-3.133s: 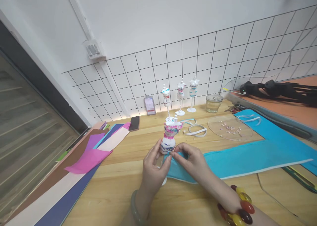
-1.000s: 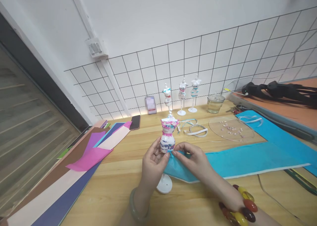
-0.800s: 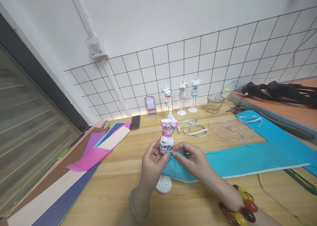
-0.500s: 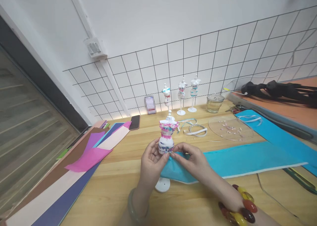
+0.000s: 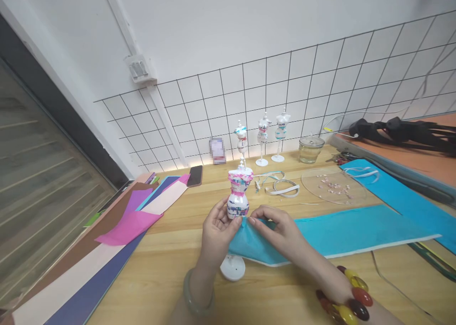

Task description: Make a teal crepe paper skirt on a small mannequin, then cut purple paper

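"Talk me through it!"

"Here's my left hand (image 5: 218,230) gripping a little dress form (image 5: 238,201), thumb against the gathered blue fabric (image 5: 342,232) at its hips, and my right hand (image 5: 280,227) pinching that fabric just beside!"

"And farther out?"

"Three more dress forms (image 5: 262,134) stand on the far side, a glass jar (image 5: 309,153) to their right! Coloured sheets (image 5: 130,227) lie over on the left, a phone (image 5: 194,176) just beside their far end!"
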Motion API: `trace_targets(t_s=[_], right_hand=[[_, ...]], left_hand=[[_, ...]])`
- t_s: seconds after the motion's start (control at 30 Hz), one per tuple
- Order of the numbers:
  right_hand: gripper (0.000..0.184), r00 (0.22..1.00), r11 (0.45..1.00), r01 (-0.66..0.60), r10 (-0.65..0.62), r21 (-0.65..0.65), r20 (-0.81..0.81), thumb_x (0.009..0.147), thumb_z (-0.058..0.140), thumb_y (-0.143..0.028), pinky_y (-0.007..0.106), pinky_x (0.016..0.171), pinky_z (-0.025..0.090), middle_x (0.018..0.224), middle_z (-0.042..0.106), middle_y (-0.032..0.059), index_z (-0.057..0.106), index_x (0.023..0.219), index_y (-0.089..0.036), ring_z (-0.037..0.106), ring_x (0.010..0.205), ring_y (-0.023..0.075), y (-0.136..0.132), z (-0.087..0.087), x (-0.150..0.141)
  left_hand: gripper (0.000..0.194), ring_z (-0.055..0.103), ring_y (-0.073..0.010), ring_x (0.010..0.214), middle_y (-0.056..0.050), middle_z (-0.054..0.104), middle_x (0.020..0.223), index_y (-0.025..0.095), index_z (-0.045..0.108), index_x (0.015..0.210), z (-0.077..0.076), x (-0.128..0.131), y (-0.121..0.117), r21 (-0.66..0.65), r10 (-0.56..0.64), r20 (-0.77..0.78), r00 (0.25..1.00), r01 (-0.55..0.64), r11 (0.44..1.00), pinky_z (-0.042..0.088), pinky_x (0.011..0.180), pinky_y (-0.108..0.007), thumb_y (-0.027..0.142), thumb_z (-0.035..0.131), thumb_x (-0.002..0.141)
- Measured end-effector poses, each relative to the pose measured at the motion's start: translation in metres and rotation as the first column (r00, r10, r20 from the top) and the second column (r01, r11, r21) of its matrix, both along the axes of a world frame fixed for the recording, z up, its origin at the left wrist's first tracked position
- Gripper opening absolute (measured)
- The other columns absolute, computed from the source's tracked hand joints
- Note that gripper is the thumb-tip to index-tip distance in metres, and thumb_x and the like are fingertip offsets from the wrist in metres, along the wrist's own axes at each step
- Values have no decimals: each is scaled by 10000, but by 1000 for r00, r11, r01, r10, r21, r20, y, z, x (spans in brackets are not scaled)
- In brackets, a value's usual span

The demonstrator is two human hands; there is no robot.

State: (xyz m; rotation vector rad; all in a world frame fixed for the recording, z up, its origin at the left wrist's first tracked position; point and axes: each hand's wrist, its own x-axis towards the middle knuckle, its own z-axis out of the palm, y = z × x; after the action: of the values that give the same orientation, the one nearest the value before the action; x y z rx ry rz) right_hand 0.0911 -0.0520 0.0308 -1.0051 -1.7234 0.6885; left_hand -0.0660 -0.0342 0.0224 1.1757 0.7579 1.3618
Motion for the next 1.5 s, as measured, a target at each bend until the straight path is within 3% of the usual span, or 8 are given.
trace_targets(t_s=[0.43,0.5,0.6,0.7,0.8,0.97,1.2,1.5], right_hand=[[147,990,993,107,-111,53,89,768,579,-341,263,644,462,755,644,20,575,789,-195,594,705,162,5,-14,-4],[139,985,986,124,-135,108,105,777,572,-331,272,653,468,776,634,27,564,814,-198,590,728,167,5,-13,-3],[192,963,938,161,-217,306,158,782,571,-316,333,737,459,896,599,77,539,922,-187,558,861,204,1,-8,-1],[291,924,866,47,-226,498,307,769,589,-333,409,801,423,999,558,118,529,1008,-176,506,948,240,-7,-4,-3],[302,850,818,-124,-205,562,486,783,572,-328,447,818,396,1016,555,110,541,1052,-194,486,961,247,-13,-6,-11],[273,791,740,-135,-320,659,522,845,440,-114,468,865,349,985,561,91,555,1063,-232,460,1004,227,-15,-16,-26],[197,804,714,-138,-324,686,499,853,428,-112,374,690,382,799,577,72,605,895,-188,481,786,199,-23,-15,-30],[253,807,723,-255,-206,642,553,831,456,-90,353,617,355,732,574,66,556,1060,-133,474,717,197,-27,-19,-33]], left_hand=[[549,579,-216,994,-108,612,1095,192,500,1131,2,3,-3,-59,-13,31,999,15,998,446,844,-308,196,714,625],[516,586,-203,973,-95,626,1058,192,504,1099,3,3,-3,-63,1,31,1000,1,998,444,833,-296,195,712,627],[512,601,-180,906,-78,646,985,186,491,1077,6,2,0,-107,82,34,996,-78,991,448,794,-280,206,717,618],[527,610,-155,799,-53,656,895,191,472,1067,8,-2,2,-177,174,44,984,-164,971,457,725,-269,225,725,606],[512,604,-138,728,-37,652,845,197,470,1050,7,-5,6,-244,223,64,973,-202,949,454,675,-259,233,723,607],[375,572,-107,643,-23,642,781,153,573,893,4,-7,11,-294,186,100,978,-149,944,425,631,-228,238,744,570],[248,541,-102,670,-14,625,737,129,619,779,1,-4,11,-258,146,130,981,-108,960,394,657,-218,209,735,575],[223,537,-107,685,-2,614,764,149,621,816,5,-10,8,-240,99,133,986,-65,969,396,672,-226,241,705,631]])
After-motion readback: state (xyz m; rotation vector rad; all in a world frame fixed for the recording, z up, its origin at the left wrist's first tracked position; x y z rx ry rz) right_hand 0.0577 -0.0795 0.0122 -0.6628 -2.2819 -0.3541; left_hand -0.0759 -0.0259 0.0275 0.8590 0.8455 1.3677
